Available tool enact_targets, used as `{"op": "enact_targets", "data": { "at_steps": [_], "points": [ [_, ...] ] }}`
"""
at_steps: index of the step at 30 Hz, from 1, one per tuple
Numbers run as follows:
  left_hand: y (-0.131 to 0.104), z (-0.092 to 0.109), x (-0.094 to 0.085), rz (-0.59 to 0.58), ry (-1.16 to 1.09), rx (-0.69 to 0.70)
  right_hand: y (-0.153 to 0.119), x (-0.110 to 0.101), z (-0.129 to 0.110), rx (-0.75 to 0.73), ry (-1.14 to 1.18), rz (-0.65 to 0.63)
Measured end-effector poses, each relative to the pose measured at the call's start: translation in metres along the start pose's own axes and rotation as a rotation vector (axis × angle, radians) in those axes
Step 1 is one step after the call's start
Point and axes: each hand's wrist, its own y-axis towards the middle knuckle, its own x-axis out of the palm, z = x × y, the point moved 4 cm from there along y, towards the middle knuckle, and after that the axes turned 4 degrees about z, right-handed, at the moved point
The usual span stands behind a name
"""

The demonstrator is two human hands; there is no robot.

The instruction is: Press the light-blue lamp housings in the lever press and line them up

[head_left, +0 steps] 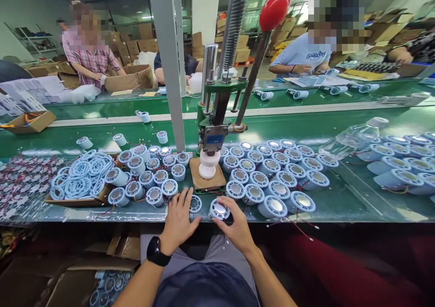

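While my right hand (237, 227) pinches a blue housing (220, 210), my left hand (177, 221) lies spread-fingered. Lettering on the opposite shirt (295, 50) ends "Boy".

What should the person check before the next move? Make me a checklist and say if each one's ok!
1. Right hand has a good hold on the blue part: ok, thumb and fingers are around its sides.
2. Left hand out from under the press: ok, it's in front, near the table edge.
3. Lever with the red knob up: ok, the knob is high.
4. White press tip off the brown pad: cannot tell.
5. Bottle standing up: not ok, it's lying down.
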Motion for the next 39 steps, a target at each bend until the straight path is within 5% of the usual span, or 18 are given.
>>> {"op": "enact_targets", "data": {
  "at_steps": [5,8,14,23,29,33,37,39],
  "points": [
    [0.001,-0.002,-0.006,0.072,-0.168,-0.002,-0.004,0.004,0.001,0.054,-0.028,0.051],
    [-0.002,0.007,-0.013,0.219,-0.297,-0.06,-0.003,0.025,-0.001,0.085,-0.048,0.058],
    [0.003,0.031,-0.018,0.241,-0.234,-0.094,0.003,0.065,-0.006,0.03,0.007,0.117],
    [0.001,0.027,-0.009,0.25,-0.29,-0.193,0.004,0.066,-0.007,0.015,0.014,0.103],
    [-0.005,0.027,0.014,0.254,-0.487,-0.263,0.012,0.05,-0.012,-0.067,-0.156,-0.139],
    [0.016,0.024,-0.007,0.187,-0.629,-0.296,0.081,-0.013,-0.064,-0.303,-0.273,-0.211],
    [0.061,0.021,-0.042,0.228,-0.709,-0.318,0.214,-0.1,-0.161,-0.551,-0.428,0.232],
    [0.083,0.021,-0.048,0.238,-0.762,-0.339,0.278,-0.124,-0.199,-0.551,-0.443,0.374]
  ]
}}
